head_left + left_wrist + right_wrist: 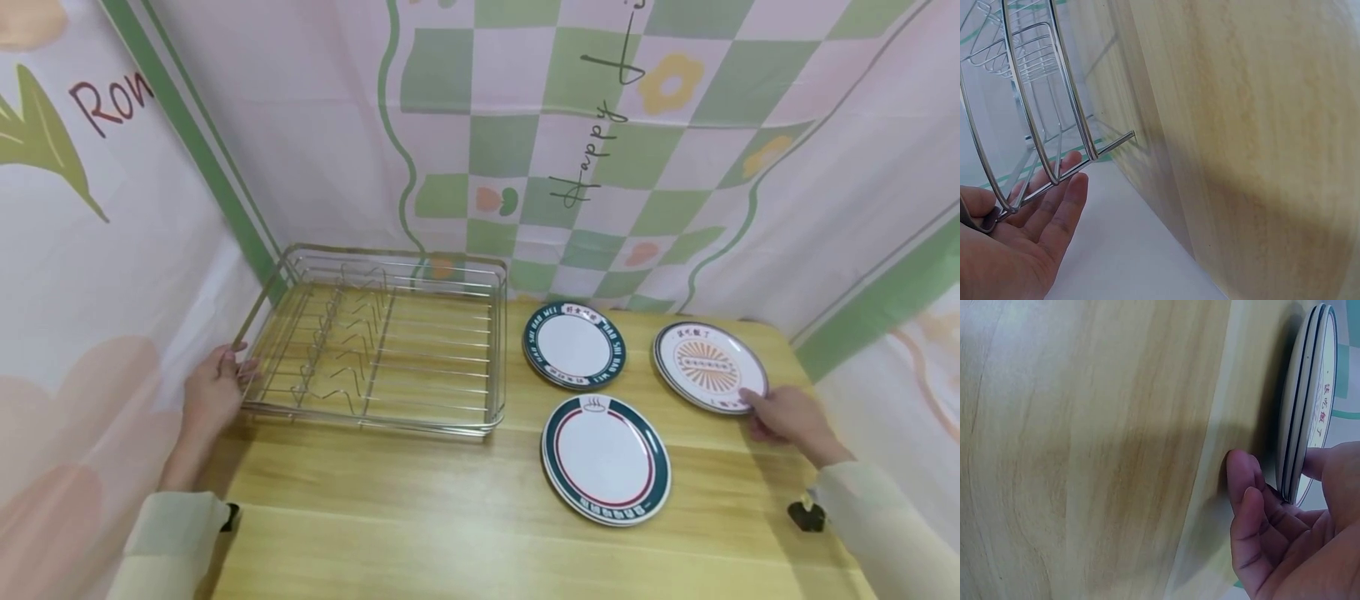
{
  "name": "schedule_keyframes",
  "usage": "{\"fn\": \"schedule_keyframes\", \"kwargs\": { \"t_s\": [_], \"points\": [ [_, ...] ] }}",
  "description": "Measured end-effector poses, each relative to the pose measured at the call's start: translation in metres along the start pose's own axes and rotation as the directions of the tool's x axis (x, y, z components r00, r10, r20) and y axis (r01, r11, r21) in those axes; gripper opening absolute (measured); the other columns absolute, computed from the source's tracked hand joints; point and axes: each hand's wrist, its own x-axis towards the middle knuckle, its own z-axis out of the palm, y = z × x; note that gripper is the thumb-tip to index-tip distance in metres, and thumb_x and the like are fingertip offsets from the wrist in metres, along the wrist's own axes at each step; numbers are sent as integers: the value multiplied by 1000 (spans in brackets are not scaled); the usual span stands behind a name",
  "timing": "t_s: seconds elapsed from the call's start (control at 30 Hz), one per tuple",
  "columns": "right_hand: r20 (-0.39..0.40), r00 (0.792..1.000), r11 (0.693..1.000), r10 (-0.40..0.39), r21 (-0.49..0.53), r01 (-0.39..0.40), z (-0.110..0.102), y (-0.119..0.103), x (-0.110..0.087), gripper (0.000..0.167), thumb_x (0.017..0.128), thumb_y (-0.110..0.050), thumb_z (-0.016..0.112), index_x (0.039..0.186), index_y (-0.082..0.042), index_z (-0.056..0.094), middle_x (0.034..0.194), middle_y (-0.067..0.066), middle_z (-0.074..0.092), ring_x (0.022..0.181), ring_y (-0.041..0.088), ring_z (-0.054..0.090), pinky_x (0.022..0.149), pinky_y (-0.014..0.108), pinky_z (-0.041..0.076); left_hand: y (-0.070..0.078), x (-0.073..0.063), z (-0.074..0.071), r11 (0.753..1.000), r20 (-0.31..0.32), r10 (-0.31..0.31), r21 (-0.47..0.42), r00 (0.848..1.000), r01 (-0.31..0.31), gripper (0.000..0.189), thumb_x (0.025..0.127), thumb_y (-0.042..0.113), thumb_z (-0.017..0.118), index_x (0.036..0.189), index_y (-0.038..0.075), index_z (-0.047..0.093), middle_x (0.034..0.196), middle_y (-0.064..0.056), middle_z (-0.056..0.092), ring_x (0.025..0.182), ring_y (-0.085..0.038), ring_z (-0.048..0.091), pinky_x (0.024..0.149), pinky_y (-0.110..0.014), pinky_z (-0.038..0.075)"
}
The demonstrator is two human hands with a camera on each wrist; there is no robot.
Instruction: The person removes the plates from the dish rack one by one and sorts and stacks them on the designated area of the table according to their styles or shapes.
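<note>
At the left of the head view my left hand (213, 390) holds the left side of a metal wire dish rack (397, 252). In the left wrist view, the thumb lies over the rack's flat rim while the fingers reach behind its wires (1072, 94). My right hand (791, 418) pinches the near right edge of a small stack of white plates (705, 367) with an orange sunburst print. Seen from the right wrist, the thumb presses on the top plate's face, and the fingers (1250, 519) curl below the stacked rims (1297, 406).
Between rack and right hand, green-rimmed plates with lettering (576, 346) lie near the back. In front of them are larger plates (603, 458) with a green band and red ring. The wooden table (390, 517) meets a patterned cloth (517, 142) behind and at both sides.
</note>
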Motion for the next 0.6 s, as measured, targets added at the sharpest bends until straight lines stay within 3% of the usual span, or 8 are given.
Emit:
{"fn": "schedule_keyframes", "kwargs": {
  "t_s": [0.2,0.6],
  "points": [
    [3,1000,999,-19,-35,20,6,10,5,72,115,-49,30,68,-8,65,59,2,65,54,20,59,57,32,48,-2,3,2,1000,9,16,5,1000,-17,46,117,15,26,143,-12,52,125,-37,67,71,19,58,71,-1,53],
    [11,1000,1000,22,10,-22,7,13,0,72,114,-53,27,71,-7,64,61,3,65,55,21,59,57,32,47,0,2,4,1000,18,25,16,1000,-26,46,117,16,27,143,-13,52,124,-37,68,72,18,59,70,-2,53]
  ]
}}
